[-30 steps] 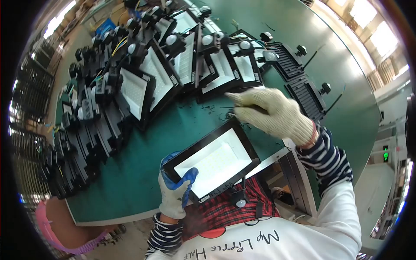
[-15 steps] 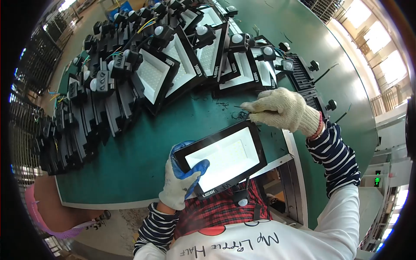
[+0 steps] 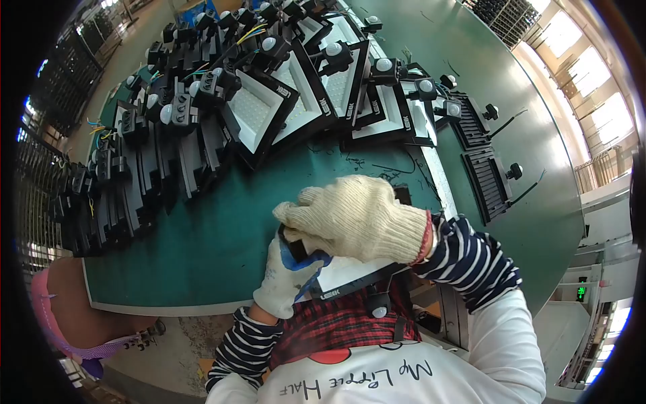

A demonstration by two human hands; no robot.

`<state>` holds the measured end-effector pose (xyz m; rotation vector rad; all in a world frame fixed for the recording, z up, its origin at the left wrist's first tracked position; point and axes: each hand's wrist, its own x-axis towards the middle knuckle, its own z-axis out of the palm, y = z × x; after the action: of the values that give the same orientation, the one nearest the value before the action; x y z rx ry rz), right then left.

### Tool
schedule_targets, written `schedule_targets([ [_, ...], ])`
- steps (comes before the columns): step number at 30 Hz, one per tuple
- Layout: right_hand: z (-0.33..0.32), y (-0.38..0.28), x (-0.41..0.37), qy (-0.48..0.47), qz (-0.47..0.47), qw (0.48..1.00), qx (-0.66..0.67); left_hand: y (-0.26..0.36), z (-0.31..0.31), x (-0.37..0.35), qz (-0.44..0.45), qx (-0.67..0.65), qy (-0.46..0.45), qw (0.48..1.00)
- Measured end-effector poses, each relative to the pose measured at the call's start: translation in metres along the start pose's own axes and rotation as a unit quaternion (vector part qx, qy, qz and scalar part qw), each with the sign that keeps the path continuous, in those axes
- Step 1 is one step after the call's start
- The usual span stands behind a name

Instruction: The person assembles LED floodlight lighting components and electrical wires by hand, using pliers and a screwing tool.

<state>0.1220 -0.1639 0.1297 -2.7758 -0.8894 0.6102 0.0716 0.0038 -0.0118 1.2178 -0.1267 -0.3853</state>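
An LED floodlight [image 3: 350, 275] with a black frame and white inner face lies across my lap at the table's near edge. A motion sensor [image 3: 379, 305] with a white dome hangs from its lower side. My left hand [image 3: 277, 279], in a white glove with blue coating, grips the lamp's left edge. Across the top of the lamp reaches my right hand [image 3: 356, 219], in a cream knitted glove. Its curled fingers meet the left hand at the lamp's upper left corner. Whatever they pinch is hidden, and the glove covers much of the lamp.
Many more floodlights [image 3: 256, 111] with sensors are stacked on the green table [image 3: 202, 262]. Dark wire scraps [image 3: 356, 163] lie behind my hands. Two finned black lamps [image 3: 486, 182] rest to the right, beyond a metal strip. Another person's arm [image 3: 60, 296] is at the left.
My right hand has moved left and down from beyond the lamp's upper right corner to its upper left corner, now covering the lamp. My left hand keeps its grip.
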Motion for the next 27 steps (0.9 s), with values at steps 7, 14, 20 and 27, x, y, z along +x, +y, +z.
schedule_targets([
  [7,0.018,0.043,-0.067,0.413,0.009,0.592,0.692,0.019,0.014,-0.013,0.115,0.092,-0.01,0.989],
  [14,0.042,0.005,-0.165,0.609,0.174,0.567,0.527,0.03,0.036,-0.025,0.273,0.189,-0.135,0.934],
  [20,0.047,-0.011,-0.182,0.466,0.33,0.629,0.527,0.036,0.039,-0.042,0.249,0.294,-0.189,0.903],
  [27,0.042,-0.009,-0.191,0.372,0.224,0.683,0.587,0.031,0.053,-0.034,0.195,0.184,0.007,0.963],
])
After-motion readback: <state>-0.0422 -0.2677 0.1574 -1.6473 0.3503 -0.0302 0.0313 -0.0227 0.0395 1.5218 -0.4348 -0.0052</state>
